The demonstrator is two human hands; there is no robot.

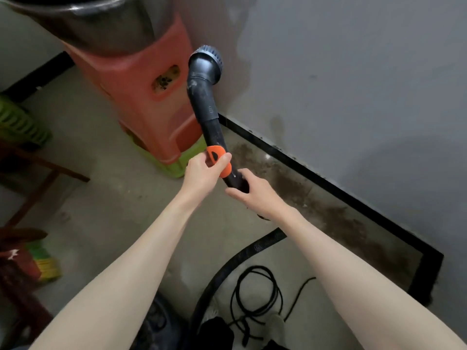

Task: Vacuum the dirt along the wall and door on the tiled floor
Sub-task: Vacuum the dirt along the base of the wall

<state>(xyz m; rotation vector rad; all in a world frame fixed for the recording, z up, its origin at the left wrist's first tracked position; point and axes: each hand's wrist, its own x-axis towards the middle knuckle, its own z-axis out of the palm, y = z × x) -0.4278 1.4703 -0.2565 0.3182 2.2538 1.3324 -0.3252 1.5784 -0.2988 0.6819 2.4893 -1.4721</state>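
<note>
I hold a black vacuum wand (203,102) raised above the floor, its round brush head (207,60) pointing up toward the grey wall (353,84). My left hand (203,171) pinches the orange slider (217,157) on the wand. Just below it, my right hand (252,193) grips the wand's lower end. The ribbed black hose (242,258) curves down from there to the floor. Dark dirt (303,195) lies on the tiles along the black skirting (316,178).
An orange plastic stool (149,97) on a green one (174,162) carries a dark metal pot (83,18) by the wall corner. A black power cord (255,294) lies coiled on the floor below. Green crates (20,122) and wooden furniture (38,178) stand at the left.
</note>
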